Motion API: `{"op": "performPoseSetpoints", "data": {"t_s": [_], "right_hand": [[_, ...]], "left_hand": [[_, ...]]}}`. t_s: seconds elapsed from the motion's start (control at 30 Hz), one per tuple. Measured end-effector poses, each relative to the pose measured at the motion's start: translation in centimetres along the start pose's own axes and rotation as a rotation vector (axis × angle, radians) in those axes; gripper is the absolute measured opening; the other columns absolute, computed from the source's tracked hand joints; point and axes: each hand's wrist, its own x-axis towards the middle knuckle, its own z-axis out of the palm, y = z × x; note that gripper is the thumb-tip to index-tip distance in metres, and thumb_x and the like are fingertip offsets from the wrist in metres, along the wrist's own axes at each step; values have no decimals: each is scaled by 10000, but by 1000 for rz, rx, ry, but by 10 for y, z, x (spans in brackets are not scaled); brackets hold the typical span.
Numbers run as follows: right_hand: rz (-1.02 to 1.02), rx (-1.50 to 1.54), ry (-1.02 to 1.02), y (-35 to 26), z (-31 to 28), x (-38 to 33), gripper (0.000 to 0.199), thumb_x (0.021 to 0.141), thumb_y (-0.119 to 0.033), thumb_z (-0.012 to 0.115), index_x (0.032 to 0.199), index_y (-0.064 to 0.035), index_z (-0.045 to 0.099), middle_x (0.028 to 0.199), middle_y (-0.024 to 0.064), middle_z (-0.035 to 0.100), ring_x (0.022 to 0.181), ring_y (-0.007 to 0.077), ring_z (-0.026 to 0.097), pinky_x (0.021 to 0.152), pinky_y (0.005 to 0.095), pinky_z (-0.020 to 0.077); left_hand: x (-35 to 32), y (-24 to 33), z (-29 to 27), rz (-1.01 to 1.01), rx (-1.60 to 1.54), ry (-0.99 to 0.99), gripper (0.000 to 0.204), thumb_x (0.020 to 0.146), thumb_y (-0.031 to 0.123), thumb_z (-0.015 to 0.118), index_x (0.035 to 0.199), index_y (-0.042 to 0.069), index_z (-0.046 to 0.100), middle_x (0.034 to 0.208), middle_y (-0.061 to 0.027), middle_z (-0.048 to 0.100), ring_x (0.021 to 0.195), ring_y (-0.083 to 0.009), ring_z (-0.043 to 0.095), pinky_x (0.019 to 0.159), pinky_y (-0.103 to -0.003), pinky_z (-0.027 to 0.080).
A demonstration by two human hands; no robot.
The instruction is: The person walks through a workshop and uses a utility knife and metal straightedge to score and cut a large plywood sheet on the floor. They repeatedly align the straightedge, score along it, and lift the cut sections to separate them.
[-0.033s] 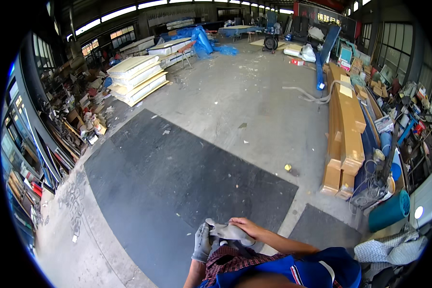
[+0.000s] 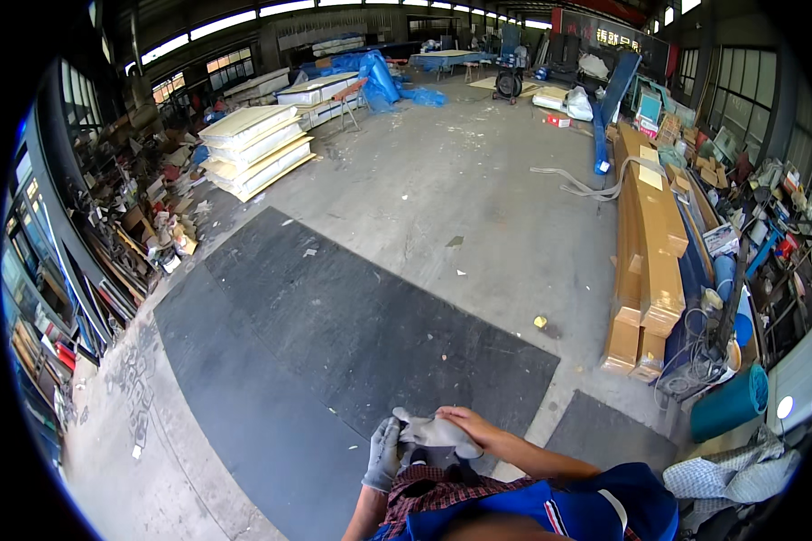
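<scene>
My left hand (image 2: 383,453) wears a grey work glove, and its fingers are closed at the left end of a second, loose grey glove (image 2: 442,434). My bare right hand (image 2: 471,427) has its fingers closed over the right part of this loose glove, partly covering it. Both hands are low in front of my body, above a black floor mat (image 2: 316,334). What lies under the left fingertips is partly hidden.
Long cardboard boxes (image 2: 645,261) lie to the right, with a teal roll (image 2: 731,402) and piled clutter beyond. Stacked pale panels (image 2: 254,149) stand at far left. Scrap lines the left wall. A smaller dark mat (image 2: 609,433) lies at right.
My right hand has shifted slightly to the right, and the loose glove's shape between my hands has changed a little. The view has moved slightly.
</scene>
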Motion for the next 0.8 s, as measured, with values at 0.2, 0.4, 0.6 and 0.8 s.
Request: {"op": "performPoseSetpoints", "data": {"t_s": [0.2,0.4,0.6,0.8], "right_hand": [[56,413,286,-92,-153,119,341,884,-314,610,1111,-59,592,1038,84,609,862,169,621,652,313,518],[70,557,270,-163,-271,261,333,900,-376,572,1014,-64,592,802,66,610,612,155,584,508,257,470],[44,636,-139,-287,-351,436,320,937,-369,518,1006,-60,570,734,15,499,588,100,455,520,236,362],[-82,0,-233,-410,-396,602,573,847,-247,648,1317,-29,402,873,-11,494,713,63,445,622,213,349]], "left_hand": [[199,125,102,-37,158,-422,175,946,220,533,1043,80,575,849,29,600,701,-41,564,567,-172,437],[423,175,165,-28,142,-536,167,931,178,552,1058,72,577,834,39,575,653,-29,495,557,-173,392],[626,231,200,-62,-129,-263,164,932,119,517,1063,39,576,819,-20,597,637,-74,521,525,-191,393],[801,298,196,-18,-357,-62,197,917,99,528,1093,21,573,786,-35,597,570,-88,512,459,-193,371]]}}
